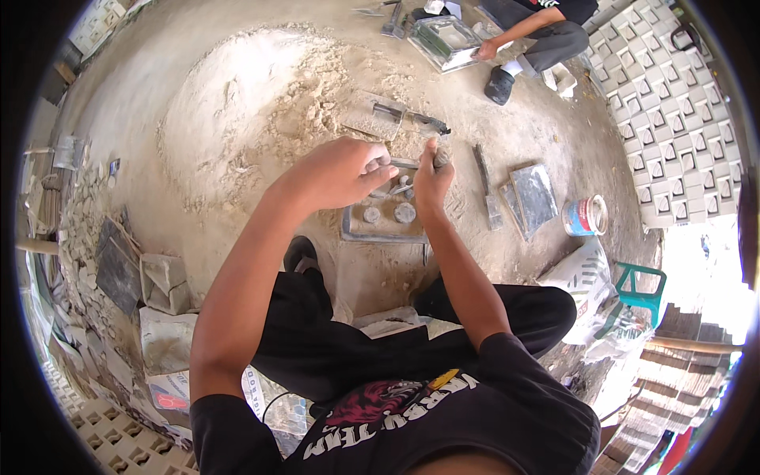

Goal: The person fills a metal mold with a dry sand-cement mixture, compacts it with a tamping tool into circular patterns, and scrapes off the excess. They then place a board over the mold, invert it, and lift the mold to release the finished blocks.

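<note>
Between my legs sits a rectangular mould with a dark frame and several round, dusty knobs inside. Over its far part, my left hand has its fingers curled in with the thumb toward the right. My right hand is closed at the mould's far right, thumb pointing up and away. Both hands are dusty, and what their fingers grip, if anything, is hidden. Just beyond them a dusty trowel with a dark handle lies on the powdery ground.
Pale powder is heaped at far left. Right of me lie a long-handled flat tool, dark plates, a bucket and a green stool. A co-worker's hand touches another mould. Patterned blocks are stacked at right.
</note>
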Demonstrator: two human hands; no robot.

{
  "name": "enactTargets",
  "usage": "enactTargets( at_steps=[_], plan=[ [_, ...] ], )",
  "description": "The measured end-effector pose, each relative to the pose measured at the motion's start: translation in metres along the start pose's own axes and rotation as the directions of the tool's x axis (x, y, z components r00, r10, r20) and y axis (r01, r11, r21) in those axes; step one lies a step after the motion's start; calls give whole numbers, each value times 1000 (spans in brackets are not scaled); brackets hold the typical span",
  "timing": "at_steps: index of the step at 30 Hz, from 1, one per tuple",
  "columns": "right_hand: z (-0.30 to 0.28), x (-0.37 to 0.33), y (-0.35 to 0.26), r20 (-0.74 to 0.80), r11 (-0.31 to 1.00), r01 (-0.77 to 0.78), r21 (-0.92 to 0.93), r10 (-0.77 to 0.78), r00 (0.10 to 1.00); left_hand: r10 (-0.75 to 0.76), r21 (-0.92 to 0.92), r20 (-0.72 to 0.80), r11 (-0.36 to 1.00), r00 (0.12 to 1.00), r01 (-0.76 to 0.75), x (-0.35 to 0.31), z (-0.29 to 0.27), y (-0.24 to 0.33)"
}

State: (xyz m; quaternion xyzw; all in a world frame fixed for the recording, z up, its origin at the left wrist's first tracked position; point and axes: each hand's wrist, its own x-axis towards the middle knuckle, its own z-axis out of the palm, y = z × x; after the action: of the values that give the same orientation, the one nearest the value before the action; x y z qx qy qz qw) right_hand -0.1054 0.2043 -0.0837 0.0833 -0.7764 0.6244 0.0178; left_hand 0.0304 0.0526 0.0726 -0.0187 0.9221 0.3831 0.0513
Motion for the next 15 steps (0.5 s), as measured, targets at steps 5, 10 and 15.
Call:
enactTargets(
  at_steps=[5, 10, 15],
  plan=[
    [-5, 18, 13, 192, 997, -28, -76, 42, 981, 7, 15, -9, 1000, 1000, -7, -8, -5, 1],
    [-17, 32, -21, 102, 959, -59, 277, 31, 994, 27, 0, -21, 1000, 999, -27, -12, -5, 1],
    [-19, 43, -16, 283, 784, -208, 585, 43, 958, 14, 10, -38, 1000, 999, -13, -12, -3, -5]
  ],
)
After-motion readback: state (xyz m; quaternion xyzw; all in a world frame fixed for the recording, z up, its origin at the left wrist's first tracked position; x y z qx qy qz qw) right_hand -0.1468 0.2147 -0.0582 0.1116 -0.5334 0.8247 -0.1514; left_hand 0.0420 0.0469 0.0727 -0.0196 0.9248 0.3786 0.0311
